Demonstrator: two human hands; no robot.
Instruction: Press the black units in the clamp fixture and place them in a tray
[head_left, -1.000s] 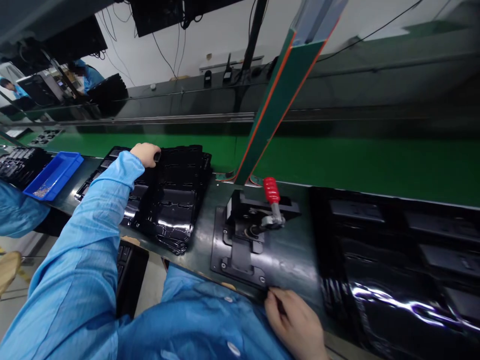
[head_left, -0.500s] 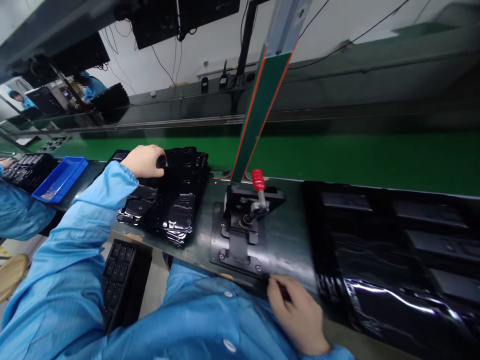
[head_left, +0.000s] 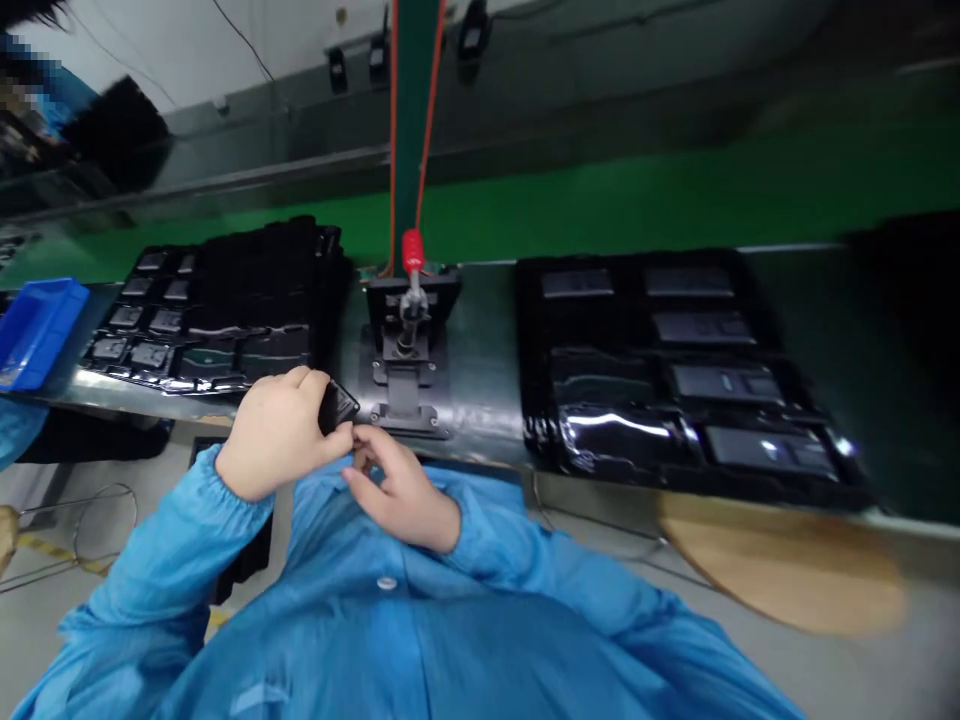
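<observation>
My left hand (head_left: 281, 430) grips a small flat black plastic part (head_left: 339, 407) and holds it just in front of the bench edge. Close against the part's lower corner is my right hand (head_left: 405, 492), thumb and fingers curled together; whatever lies between them is too small to make out. Beyond both hands stands a black clamp fixture (head_left: 405, 385) with a red-tipped lever (head_left: 412, 250), its lever upright. On the left, a stack of black trays (head_left: 247, 345) carries several dark parts in its pockets.
Another stack of black trays (head_left: 615, 390) with larger grey-black parts lies to the right. A blue bin (head_left: 45, 330) sits at far left. A green post (head_left: 414, 130) rises behind the fixture. Below the bench's right side is a round wooden stool (head_left: 780, 565).
My left hand has come from the left tray stack toward my body with a black part. My right hand has moved left to meet it. The view has turned right and downward.
</observation>
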